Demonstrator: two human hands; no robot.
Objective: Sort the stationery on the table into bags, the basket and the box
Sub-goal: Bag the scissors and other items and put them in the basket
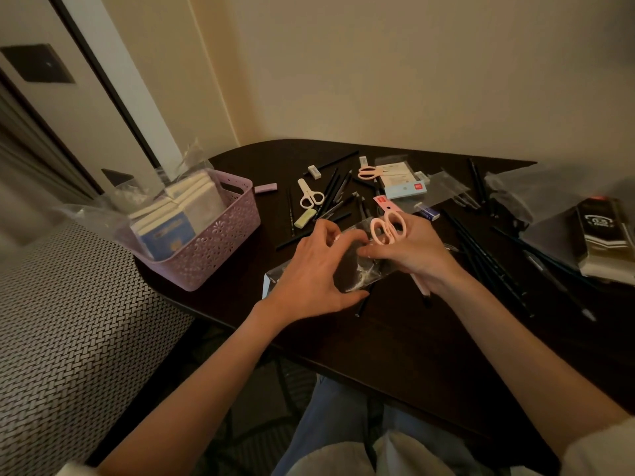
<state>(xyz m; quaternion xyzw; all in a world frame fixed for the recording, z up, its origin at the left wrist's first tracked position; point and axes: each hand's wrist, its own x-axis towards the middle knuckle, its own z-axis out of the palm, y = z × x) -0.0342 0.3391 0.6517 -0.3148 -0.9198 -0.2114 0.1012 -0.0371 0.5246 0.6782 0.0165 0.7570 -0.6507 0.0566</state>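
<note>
A clear plastic bag (357, 269) is held over the dark table (395, 338) between both hands. My left hand (309, 269) pinches the bag's upper edge with curled fingers. My right hand (412, 250) holds pink scissors (388, 225) with a red tag and pinches the bag's other side. A purple basket (213, 249) with notebooks stands at the left. White scissors (309, 194) and more pink scissors (369, 171) lie farther back. A black box (601, 235) sits at the right.
Black pencils and pens (481, 255) lie scattered across the table, with erasers (314, 171), a light blue pack (405, 190) and empty clear bags (443, 187). A woven patterned seat (68, 321) is at the left. A wall stands behind the table.
</note>
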